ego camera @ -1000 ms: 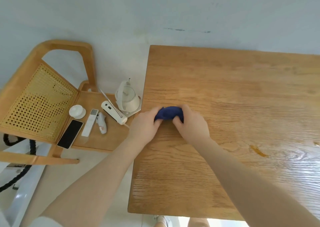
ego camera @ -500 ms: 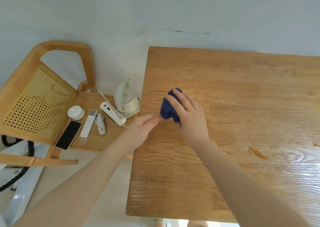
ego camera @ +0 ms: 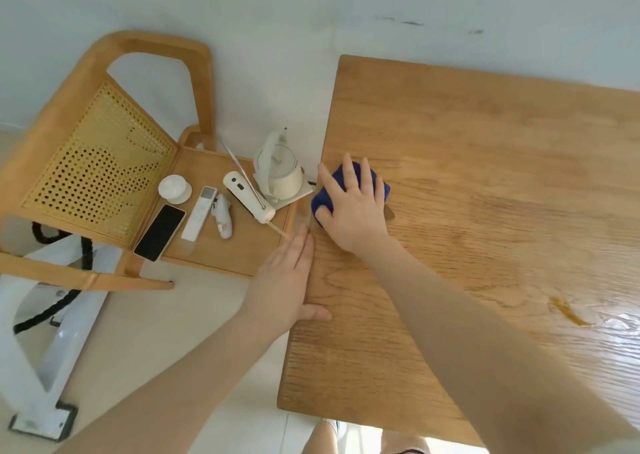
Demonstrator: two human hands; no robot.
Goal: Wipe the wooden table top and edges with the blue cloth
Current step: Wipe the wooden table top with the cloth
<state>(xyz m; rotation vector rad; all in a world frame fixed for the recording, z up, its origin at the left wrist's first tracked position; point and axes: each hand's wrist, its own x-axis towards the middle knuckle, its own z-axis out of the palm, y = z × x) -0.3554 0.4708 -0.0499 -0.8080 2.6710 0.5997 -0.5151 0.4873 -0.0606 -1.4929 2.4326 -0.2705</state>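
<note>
We look down on a wooden table (ego camera: 485, 211), its oak-like grain running in long wavy lines, the top glossy near its right side where an amber streak (ego camera: 568, 311) lies. Our right hand (ego camera: 353, 207) lies flat, fingers spread, pressing a bunched blue cloth (ego camera: 381, 185) of soft, nubby weave against the table top just inside the table's left edge. Nothing is pinched; the palm and fingers simply bear down on the fabric. Our left hand (ego camera: 287, 277) rests open at the same left edge, nearer to us than the cloth, fingers straight and together along the rim, thumb on the top, holding nothing.

Half a second ago the cloth sat farther in from that edge, the right hand draped over it, and the left hand hovered loosely curled; a second ago both hands gripped the cloth together. The cloth has since slid toward the left edge.

Left of the table stands a wooden chair (ego camera: 86, 134) with a perforated cane back. Its seat carries a cream kettle (ego camera: 280, 173), a white rod-shaped device (ego camera: 247, 200), a white remote (ego camera: 199, 212), a dark phone (ego camera: 160, 231) and a small round white lid (ego camera: 175, 188). The kettle's base nearly meets the table's left edge beside the cloth. Right of and beyond the cloth the table top lies bare up to the pale wall (ego camera: 311, 10).
</note>
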